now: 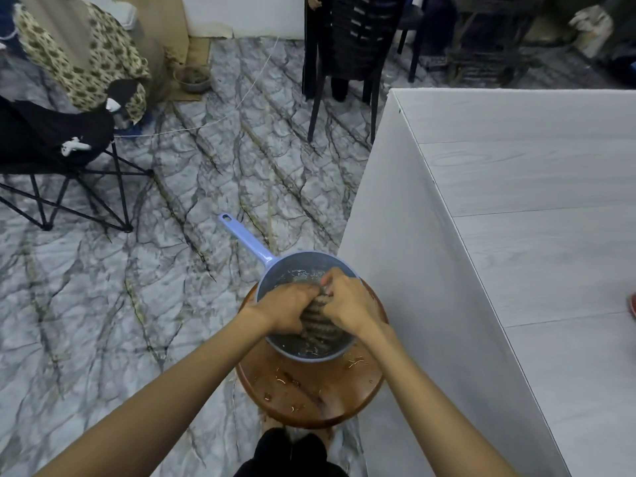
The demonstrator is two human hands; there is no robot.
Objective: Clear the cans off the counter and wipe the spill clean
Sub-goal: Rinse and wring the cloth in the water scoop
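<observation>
1. Left hand (287, 306) and right hand (347, 304) are both closed around a wet, ribbed, brown-grey cloth (318, 320); each hand grips one side of it, fingers curled tight, knuckles nearly touching at the top.
2. The cloth is bunched between the hands and sits inside a pale blue plastic dipper with a long straight handle (246, 241). Its lower end lies against the near inner wall of the dipper.
3. Water is visible in the dipper, with small pale shreds floating on it and clinging to the wall.
4. The dipper rests on a round brown wooden stool (309, 394), set toward the far edge of the seat; its handle points away and to the left, out over the floor.
5. The stool seat is wet and flecked with the same pale shreds.
6. Just right of the stool stands a white counter with a pale grey wood-grain top (537, 235). The visible top is bare apart from a small red object (632, 306) cut off by the right frame edge; I cannot tell what it is.
7. The floor is grey marble-pattern sheet (137, 287). A black folding chair (55, 146) stands far left, well apart from the stool.
</observation>
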